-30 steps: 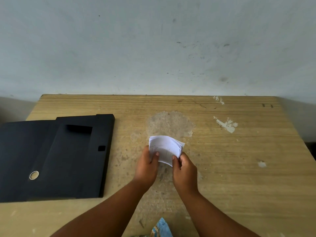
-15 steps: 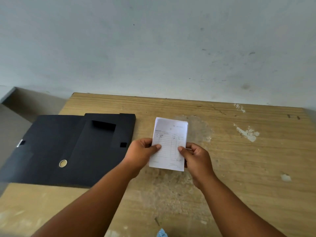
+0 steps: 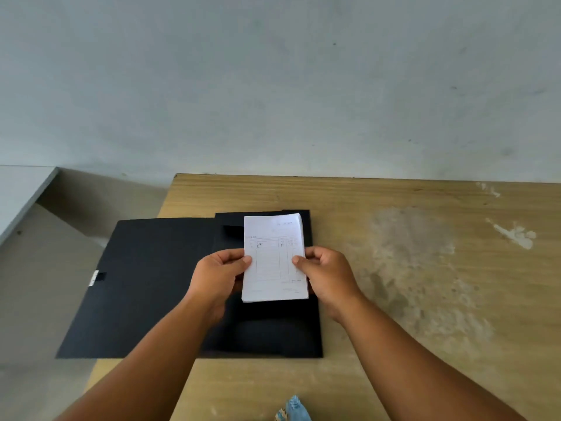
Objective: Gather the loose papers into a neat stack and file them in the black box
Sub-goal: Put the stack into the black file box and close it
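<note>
A squared-up stack of white printed papers (image 3: 273,262) is held flat between both hands, directly above the black box (image 3: 264,329). My left hand (image 3: 217,276) pinches the stack's left edge, thumb on top. My right hand (image 3: 329,275) pinches its right edge the same way. The black box lies open on the wooden table (image 3: 425,299), its wide lid flap (image 3: 145,287) spread to the left past the table's left edge. I cannot tell whether the stack touches the box.
A pale wall rises right behind the table. To the left, beyond the table's edge, lies grey floor and a light ledge (image 3: 21,196). A bit of blue patterned cloth (image 3: 293,410) shows at the bottom edge. Worn, pale patches mark the tabletop on the right.
Both hands have carried the stack left from the table's middle to above the black box. The stack went from bent and tilted to flat and squared. The view has swung left.
</note>
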`<move>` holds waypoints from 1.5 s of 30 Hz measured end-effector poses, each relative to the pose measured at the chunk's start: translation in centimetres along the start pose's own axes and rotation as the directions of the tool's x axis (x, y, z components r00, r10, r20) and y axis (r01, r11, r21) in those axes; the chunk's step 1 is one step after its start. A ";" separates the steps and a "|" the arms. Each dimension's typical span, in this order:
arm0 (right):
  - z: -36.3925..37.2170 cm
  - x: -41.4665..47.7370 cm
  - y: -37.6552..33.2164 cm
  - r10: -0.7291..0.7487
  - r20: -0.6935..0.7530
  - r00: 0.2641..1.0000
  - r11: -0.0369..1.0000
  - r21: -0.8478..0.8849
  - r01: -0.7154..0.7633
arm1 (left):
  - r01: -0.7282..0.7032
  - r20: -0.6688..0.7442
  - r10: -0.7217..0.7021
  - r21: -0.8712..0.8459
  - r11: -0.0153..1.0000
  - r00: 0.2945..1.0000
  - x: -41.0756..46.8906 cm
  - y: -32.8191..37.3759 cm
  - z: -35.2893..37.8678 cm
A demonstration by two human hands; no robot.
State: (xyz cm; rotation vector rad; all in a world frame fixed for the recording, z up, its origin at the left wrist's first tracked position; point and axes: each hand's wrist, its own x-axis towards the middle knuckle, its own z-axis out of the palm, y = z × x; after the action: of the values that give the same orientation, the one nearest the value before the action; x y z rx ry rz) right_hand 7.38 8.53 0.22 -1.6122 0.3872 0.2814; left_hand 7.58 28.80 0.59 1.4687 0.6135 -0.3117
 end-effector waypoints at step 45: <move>15.5 -1.1 2.1 -0.328 0.204 0.923 0.548 -0.755 0.361 | 0.048 -0.443 0.176 0.450 0.891 0.879 5.3 -3.1 -18.7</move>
State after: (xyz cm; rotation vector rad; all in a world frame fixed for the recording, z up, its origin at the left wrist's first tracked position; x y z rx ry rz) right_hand 6.29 23.95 -2.44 -2.5120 -0.1481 0.1779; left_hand 6.53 47.77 -4.68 2.0411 0.9247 -0.0282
